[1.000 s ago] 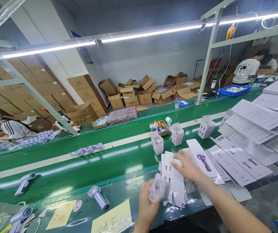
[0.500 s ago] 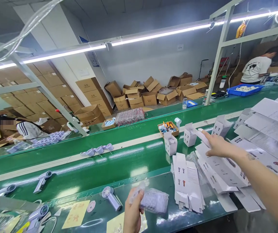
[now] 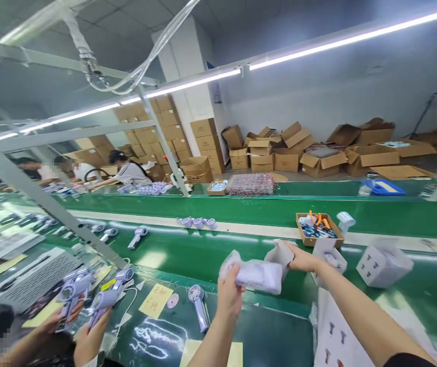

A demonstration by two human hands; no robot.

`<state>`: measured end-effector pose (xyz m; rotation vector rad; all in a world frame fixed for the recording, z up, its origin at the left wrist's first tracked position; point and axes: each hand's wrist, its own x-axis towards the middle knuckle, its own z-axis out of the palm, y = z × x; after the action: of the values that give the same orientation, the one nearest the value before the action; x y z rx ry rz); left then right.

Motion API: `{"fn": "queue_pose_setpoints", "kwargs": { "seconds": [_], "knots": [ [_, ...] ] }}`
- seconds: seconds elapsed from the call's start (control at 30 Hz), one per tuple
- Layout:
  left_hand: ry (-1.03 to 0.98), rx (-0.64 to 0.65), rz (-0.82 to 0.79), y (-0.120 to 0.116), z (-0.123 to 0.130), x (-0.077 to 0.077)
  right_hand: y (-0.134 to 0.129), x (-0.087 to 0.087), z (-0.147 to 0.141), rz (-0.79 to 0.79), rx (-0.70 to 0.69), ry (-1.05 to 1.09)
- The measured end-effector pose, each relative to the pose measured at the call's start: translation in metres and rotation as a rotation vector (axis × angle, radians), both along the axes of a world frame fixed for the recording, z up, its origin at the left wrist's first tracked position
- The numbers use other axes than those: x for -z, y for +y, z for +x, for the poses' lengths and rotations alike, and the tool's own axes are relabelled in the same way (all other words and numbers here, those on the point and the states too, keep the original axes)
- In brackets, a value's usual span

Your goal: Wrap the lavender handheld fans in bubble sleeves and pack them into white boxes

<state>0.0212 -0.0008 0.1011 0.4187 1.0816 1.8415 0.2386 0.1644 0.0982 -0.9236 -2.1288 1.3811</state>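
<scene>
Oblong pale-lavender bundle in crinkled translucent plastic (image 3: 262,276): held up, roughly level, seen against the glossy green belt (image 3: 165,262). Left hand (image 3: 229,291) curled tightly round its left end; loose wrap bunches above the fingers. Right hand (image 3: 301,257) pinching a thin, bent white card piece (image 3: 277,256) by the bundle's right end; contact between the two cannot be told. Near: lavender plastic fan (image 3: 202,315), round slotted head, cylindrical handle, on smooth dark-green worktop (image 3: 272,331). Left of it: yellow paper sheet with red handwriting (image 3: 155,302), small pink disc (image 3: 172,300). Right: flat printed white carton (image 3: 336,331); farther, square-sided white card box (image 3: 382,265) and shallow brown cardboard tray (image 3: 312,241) holding orange-handled tools (image 3: 320,220).
</scene>
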Motion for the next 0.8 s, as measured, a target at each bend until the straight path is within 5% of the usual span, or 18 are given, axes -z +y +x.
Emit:
{"fn": "queue_pose_setpoints", "kwargs": {
  "seconds": [0.2, 0.37, 0.53, 0.67, 0.8],
  "knots": [
    [0.128, -0.072, -0.053, 0.074, 0.024, 0.014, 0.037, 0.027, -0.022, -0.189, -0.022, 0.111],
    [0.187, -0.18, -0.155, 0.08, 0.032, 0.031, 0.021, 0.056, -0.029, -0.409, 0.277, 0.176],
    [0.255, -0.123, -0.214, 0.08, 0.036, 0.019, 0.005, 0.072, -0.037, -0.533, 0.415, 0.205],
    [0.834, -0.197, -0.192, 0.086, 0.036, 0.011, 0.009, 0.07, -0.036, -0.502, 0.314, 0.253],
    [1.481, 0.02, -0.116, 0.094, 0.046, 0.011, 0.017, 0.069, -0.027, -0.508, 0.298, 0.236]
  ]
}}
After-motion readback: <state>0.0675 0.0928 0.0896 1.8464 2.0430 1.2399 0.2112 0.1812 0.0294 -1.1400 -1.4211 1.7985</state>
